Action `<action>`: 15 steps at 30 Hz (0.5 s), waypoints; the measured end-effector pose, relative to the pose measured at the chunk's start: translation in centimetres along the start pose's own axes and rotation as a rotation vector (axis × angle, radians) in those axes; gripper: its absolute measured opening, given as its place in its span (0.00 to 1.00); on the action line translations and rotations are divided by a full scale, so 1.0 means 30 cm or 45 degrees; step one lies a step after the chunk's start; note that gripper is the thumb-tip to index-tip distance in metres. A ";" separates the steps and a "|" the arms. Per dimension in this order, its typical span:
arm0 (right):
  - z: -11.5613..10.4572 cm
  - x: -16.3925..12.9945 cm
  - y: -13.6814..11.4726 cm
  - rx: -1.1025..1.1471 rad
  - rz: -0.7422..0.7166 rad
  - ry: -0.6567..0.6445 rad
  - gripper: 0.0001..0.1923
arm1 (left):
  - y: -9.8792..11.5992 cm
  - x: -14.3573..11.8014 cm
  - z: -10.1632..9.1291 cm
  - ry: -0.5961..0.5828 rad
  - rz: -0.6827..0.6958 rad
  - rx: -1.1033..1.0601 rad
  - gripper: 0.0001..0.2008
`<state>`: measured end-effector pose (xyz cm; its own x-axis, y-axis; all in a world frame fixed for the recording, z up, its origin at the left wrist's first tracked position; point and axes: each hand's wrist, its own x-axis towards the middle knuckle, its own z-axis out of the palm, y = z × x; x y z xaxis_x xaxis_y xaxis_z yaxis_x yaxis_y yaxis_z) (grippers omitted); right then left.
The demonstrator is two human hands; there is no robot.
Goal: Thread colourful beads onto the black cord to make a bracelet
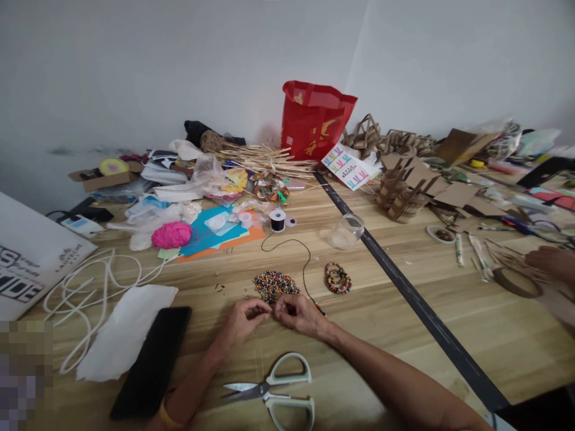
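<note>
My left hand (245,321) and my right hand (300,315) meet over the table with thumbs and fingers pinched. Whatever lies between the fingertips is too small to make out. Just beyond them is a heap of multicoloured beads (275,284). A black cord (309,263) curves from a spool (277,221) towards my right wrist, where a few beads show on it. A stack of beaded bracelets (338,279) rests to the right of the heap. White-handled scissors (265,390) lie with parted blades nearer me, below the hands.
A glass jar (347,232) stands beyond the bracelets. Left are a black phone (151,362), a white sheet (128,335) and coiled white cable (74,323). Pink yarn (171,234), a red bag (314,123) and woven baskets (402,194) line the back. Another person's hand (551,263) is at right.
</note>
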<state>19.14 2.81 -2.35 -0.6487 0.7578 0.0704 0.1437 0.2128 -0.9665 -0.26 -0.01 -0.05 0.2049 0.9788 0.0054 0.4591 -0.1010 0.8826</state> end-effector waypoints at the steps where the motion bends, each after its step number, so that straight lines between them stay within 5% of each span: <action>1: 0.000 0.000 -0.001 0.001 0.005 0.000 0.03 | 0.001 0.000 0.000 0.000 0.001 0.004 0.05; 15: 0.005 0.002 0.007 -0.002 0.034 0.027 0.02 | -0.003 0.001 0.005 -0.021 0.037 0.052 0.06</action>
<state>19.03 2.82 -2.58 -0.6287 0.7761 0.0499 0.1617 0.1932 -0.9677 -0.16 -0.01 -0.21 0.2327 0.9723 0.0224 0.4876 -0.1366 0.8623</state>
